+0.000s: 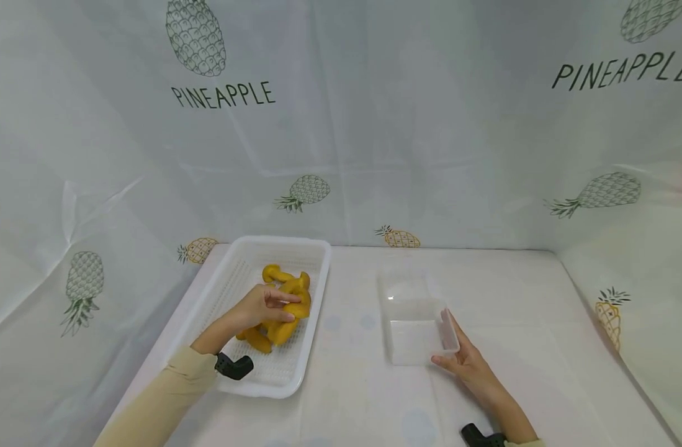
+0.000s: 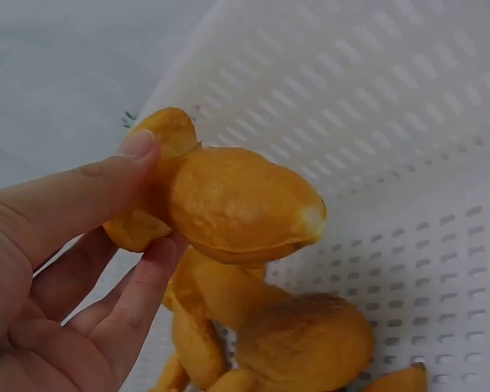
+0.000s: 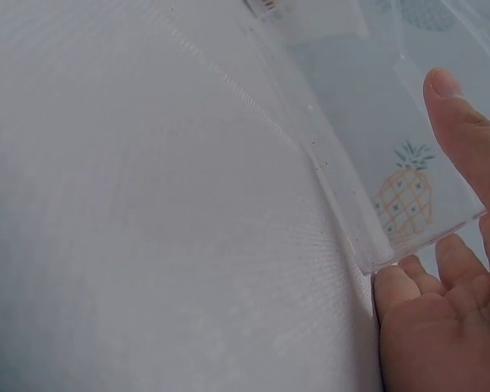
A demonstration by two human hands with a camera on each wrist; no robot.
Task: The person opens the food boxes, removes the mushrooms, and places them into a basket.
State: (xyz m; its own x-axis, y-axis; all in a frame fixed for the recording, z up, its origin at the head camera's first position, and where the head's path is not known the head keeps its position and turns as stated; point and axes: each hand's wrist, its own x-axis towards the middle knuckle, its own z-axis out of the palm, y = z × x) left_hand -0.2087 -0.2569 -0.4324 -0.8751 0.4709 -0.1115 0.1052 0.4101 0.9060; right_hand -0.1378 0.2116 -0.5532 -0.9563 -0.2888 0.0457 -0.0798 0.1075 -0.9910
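My left hand [image 1: 260, 308] is over a white perforated basket [image 1: 276, 372] and pinches a yellow mushroom [image 2: 241, 204] between thumb and fingers. In the left wrist view, its plump, pale-tipped end points away from the fingers. Several more yellow mushrooms [image 2: 306, 343] lie heaped in the basket below it. At the right, a clear plastic box [image 1: 413, 341] rests on the table, its clear lid [image 1: 404, 285] folded back behind it. My right hand [image 1: 475, 369] holds the near right corner of the box, with the thumb [image 3: 465, 135] on one side of the wall and the fingers outside.
A white cloth covers the table [image 1: 341, 385]. Behind it hangs a pale curtain [image 1: 374, 124] printed with pineapples. The basket stands at the left, tilted in view, with a gap of table between it and the box. Black cameras [image 1: 234, 366] sit on both wrists.
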